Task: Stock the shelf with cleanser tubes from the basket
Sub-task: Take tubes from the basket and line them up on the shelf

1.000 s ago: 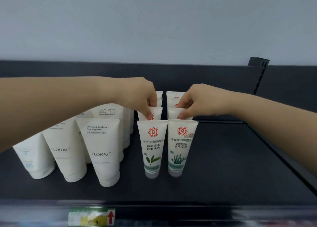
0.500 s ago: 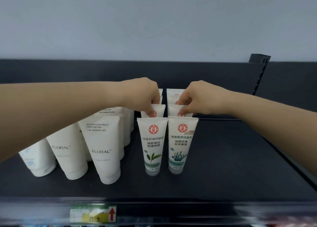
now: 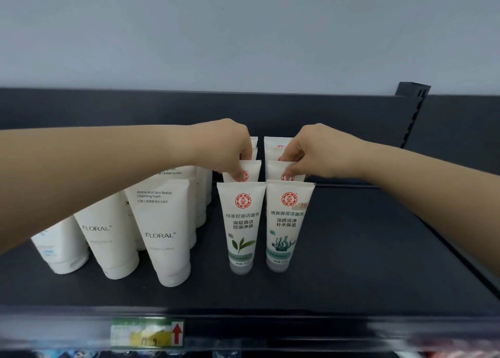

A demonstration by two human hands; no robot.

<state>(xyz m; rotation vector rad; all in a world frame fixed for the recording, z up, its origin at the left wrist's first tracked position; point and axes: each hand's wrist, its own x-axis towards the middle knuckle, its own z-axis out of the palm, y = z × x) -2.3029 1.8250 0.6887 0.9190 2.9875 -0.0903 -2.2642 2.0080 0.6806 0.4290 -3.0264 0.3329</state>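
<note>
Little has changed over the last second. The left hand (image 3: 227, 149) still pinches the top of the second tube (image 3: 253, 168) in the left row, thumb on its red logo and fingers curled behind. The right hand (image 3: 311, 152) does the same with the second tube of the right row (image 3: 274, 168). Neither tube has risen, sunk or tipped by any amount I can make out; only the view has drifted a touch.

The front pair (image 3: 242, 222) stands cap-down and upright just at 6 o'clock of the held tubes, unmoved. More tubes of the same kind show at 12 o'clock behind the hands, partly hidden. The FLORAL tubes (image 3: 162, 227) stand in a group at 9 o'clock of the rows. The shelf (image 3: 365, 249) runs on bare toward 3 o'clock.

For the task, this looks like settling: both tubes are already in their rows, and the hands seem to be squaring them before letting go. Whether their caps touch the shelf is hidden by the front pair. The basket is out of view, so I cannot tell how many tubes remain. Release both gently, or a tube may topple onto the front pair.
</note>
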